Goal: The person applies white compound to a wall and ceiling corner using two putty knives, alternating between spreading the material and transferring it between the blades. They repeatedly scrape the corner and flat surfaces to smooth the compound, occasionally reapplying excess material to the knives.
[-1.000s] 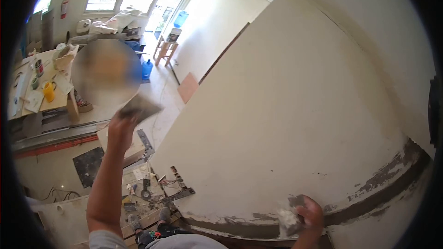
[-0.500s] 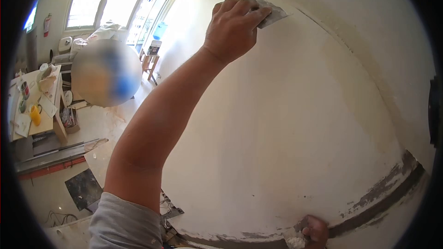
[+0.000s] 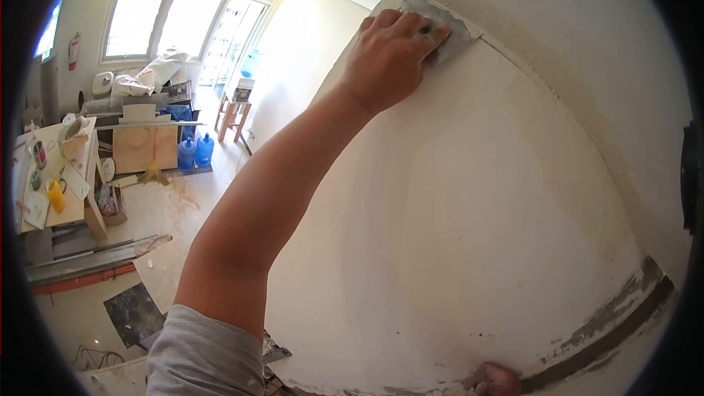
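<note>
My left hand [image 3: 389, 59] is raised at the upper middle, closed around a thin grey putty knife [image 3: 456, 40]. The flat blade lies against the wall [image 3: 440, 198] by its corner with the ceiling-like surface [image 3: 572, 66]. Low at the bottom edge, my right hand [image 3: 499, 380] appears with curled fingers beside the wall's lower border. It is partly cut off by the frame; the putty-smeared tool seen in it earlier is mostly hidden now.
A dark rough strip [image 3: 609, 330] borders the wall. To the left are a cluttered table [image 3: 77, 209] with a yellow container [image 3: 56, 195], blue water jugs [image 3: 196, 152], a broom [image 3: 154, 171], a wooden stool [image 3: 233, 119], metal lengths [image 3: 95, 258] and a black board [image 3: 134, 314].
My left hand has moved slightly right and down with the putty knife, its blade now flatter against the wall. My right hand has sunk lower. The blurred round patch at left is gone.
</note>
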Available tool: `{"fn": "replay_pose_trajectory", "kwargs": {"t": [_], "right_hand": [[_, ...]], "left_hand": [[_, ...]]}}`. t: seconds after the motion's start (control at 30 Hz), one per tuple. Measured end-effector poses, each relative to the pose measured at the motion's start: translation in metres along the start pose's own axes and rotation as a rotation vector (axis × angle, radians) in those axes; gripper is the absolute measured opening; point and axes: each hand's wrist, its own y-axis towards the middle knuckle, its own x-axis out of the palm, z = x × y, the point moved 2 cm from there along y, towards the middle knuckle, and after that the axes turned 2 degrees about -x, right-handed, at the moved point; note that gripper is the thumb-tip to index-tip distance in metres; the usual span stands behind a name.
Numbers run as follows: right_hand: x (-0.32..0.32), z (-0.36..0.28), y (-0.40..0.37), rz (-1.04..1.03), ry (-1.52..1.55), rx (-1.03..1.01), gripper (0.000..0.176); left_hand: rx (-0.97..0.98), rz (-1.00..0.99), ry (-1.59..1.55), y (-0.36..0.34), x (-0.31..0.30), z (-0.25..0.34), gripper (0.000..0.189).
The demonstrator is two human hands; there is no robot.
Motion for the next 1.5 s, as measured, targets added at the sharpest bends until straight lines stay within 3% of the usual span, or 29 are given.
{"fn": "replay_pose_trajectory", "kwargs": {"t": [0.3,0.4,0.53,0.7,1.17,1.27,1.5], "right_hand": [[-0.003,0.008,0.003,-0.092,0.054,-0.041,0.060],[0.000,0.001,0.004,-0.111,0.072,-0.028,0.058],[-0.005,0.008,0.002,-0.095,0.100,0.009,0.058],[-0.008,0.017,0.002,-0.103,0.158,0.041,0.057],[-0.023,0.043,0.002,-0.140,0.170,0.004,0.054],[-0.024,0.032,0.002,-0.210,0.196,0.057,0.051],[-0.009,0.012,0.003,-0.131,0.093,-0.008,0.053]], "left_hand": [[0.000,-0.257,-0.016,-0.044,-0.058,-0.006,0.041],[-0.224,-0.139,-0.054,-0.031,-0.066,-0.017,0.036],[-0.313,-0.107,0.124,-0.007,-0.048,-0.028,0.036],[-0.417,-0.246,0.144,0.009,-0.026,-0.024,0.037],[-0.401,-0.219,0.000,0.009,-0.016,0.028,0.033],[-0.398,-0.217,-0.031,0.009,-0.016,0.042,0.032],[-0.370,-0.215,-0.079,0.008,-0.017,0.082,0.031]]}}
